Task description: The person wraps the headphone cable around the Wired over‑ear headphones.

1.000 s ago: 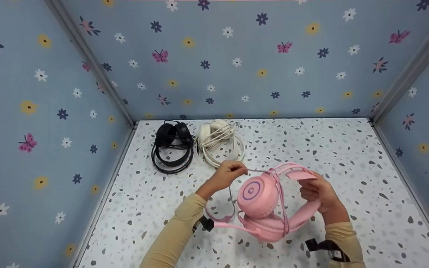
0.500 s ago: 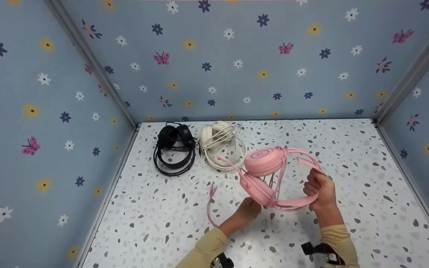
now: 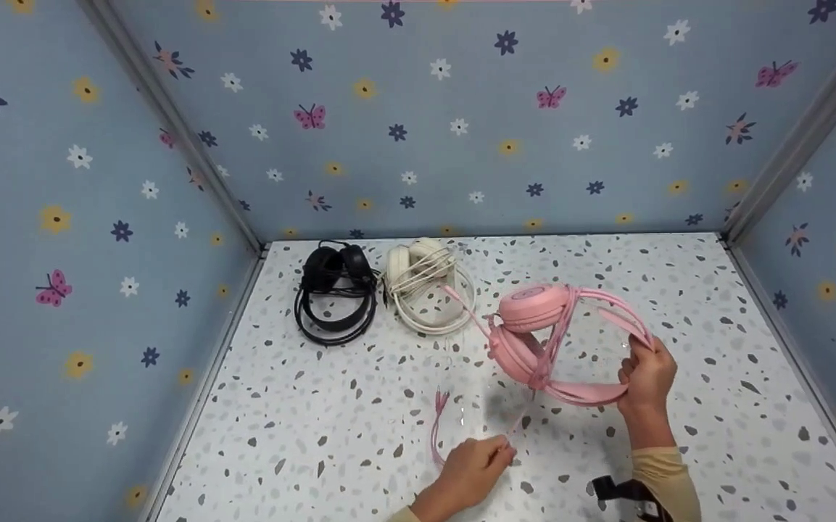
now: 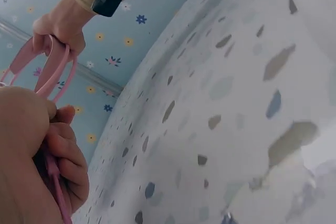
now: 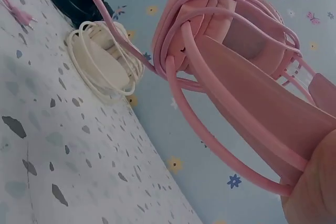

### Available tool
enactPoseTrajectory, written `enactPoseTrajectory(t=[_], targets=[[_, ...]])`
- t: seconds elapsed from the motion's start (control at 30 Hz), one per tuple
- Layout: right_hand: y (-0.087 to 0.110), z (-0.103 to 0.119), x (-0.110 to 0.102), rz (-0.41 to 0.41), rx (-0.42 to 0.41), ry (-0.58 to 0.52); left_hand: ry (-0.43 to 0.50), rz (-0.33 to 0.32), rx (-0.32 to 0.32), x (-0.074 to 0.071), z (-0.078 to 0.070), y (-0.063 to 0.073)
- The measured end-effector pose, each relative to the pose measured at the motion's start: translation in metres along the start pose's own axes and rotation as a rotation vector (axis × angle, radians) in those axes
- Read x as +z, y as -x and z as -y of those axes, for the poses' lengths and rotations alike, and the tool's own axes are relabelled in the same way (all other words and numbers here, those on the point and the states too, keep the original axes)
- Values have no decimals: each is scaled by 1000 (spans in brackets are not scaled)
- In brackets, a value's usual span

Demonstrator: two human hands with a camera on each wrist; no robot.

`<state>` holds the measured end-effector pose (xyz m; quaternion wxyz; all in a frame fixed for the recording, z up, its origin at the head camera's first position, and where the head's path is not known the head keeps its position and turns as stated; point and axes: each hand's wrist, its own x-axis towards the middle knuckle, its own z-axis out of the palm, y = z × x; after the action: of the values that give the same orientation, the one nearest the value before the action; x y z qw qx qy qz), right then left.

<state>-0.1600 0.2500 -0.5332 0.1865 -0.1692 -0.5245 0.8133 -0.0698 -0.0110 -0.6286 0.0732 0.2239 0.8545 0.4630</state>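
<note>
Pink headset [image 3: 555, 341] hangs from right hand [image 3: 646, 377] fingers clamping its band; left hand [image 3: 472, 471] fingers pinch its cable [image 3: 436, 428].

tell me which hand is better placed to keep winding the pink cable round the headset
Left. The left hand already pinches the pink cable near its plug end, while the right hand grips the pink headset by its band.

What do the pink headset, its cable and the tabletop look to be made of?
Pink headset: probably moulded plastic, smooth and matte, with a soft sheen on the ear cups.
Cable: thin and pink, seemingly rubbery-coated; it loops round the cups and bends freely.
Tabletop: white with grey speckles, a terrazzo look; it may be only a printed laminate.
</note>
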Motion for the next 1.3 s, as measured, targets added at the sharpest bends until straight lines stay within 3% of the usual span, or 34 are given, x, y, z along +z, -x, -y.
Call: enactPoseTrajectory(t=[0.1, 0.23, 0.3, 0.4, 0.57, 0.83, 1.07, 1.3], targets=[[-2, 1, -4, -50, -34, 109, -162, -22, 122, -11, 0, 9], [-6, -1, -6, -94, -71, 262, -432, -62, 250, -29, -7, 7], [-6, -3, -7, -106, -90, 332, -548, -69, 298, -38, -14, 3], [-5, -7, -8, -114, -138, 455, -648, -74, 338, -49, -27, -2], [-1, -13, -14, -86, -155, 607, -714, -74, 315, -68, -48, -7], [7, -19, -17, 35, -73, 687, -837, 71, 204, -105, -73, -22], [11, -19, -15, 148, -43, 796, -803, 220, 319, -128, -108, -34], [12, -15, -18, 318, 22, 770, -752, 389, 426, -170, -150, -48]])
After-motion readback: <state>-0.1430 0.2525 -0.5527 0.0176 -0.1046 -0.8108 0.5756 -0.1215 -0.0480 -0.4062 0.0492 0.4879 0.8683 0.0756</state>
